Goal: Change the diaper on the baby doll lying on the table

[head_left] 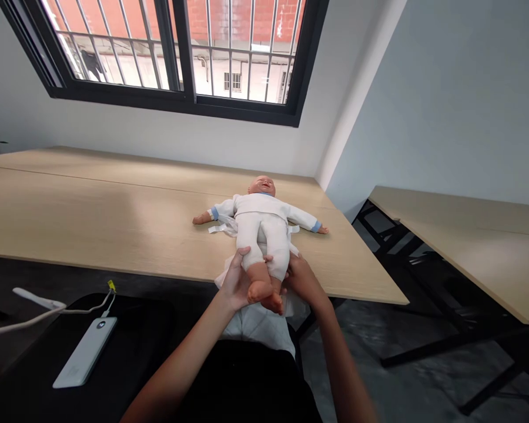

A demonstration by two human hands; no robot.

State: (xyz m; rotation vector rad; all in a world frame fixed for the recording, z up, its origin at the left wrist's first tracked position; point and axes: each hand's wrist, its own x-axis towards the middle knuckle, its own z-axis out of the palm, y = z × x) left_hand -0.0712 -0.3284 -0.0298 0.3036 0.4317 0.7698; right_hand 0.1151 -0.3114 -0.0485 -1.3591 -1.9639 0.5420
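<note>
**Q: What is being held, and where is it?**

A: A baby doll [261,214] is laid on its back on a pale wood table [114,211], near the table's edge. Its head is turned toward the wall, its arms are spread, and it is dressed in a white long-sleeved suit with blue cuffs. The bare lower legs are raised and held just past the edge.

**Q: How are the hands placed?**

A: The left hand [238,281] is curled closely around the doll's nearer shin, with the fingers closed over it. The right hand [303,281] is wrapped around the other leg from the far side, and its fingers are partly hidden.

**Q: What is nearby?**

A: A white cloth [258,326] is bunched under the doll and hangs below the edge. A white strap [217,229] is seen beside the hips. A white power bank [84,352] with a cable is placed on a black surface [114,329] at lower left. A second table [462,247] is seen to the right, and a barred window [176,59] is set above.
</note>
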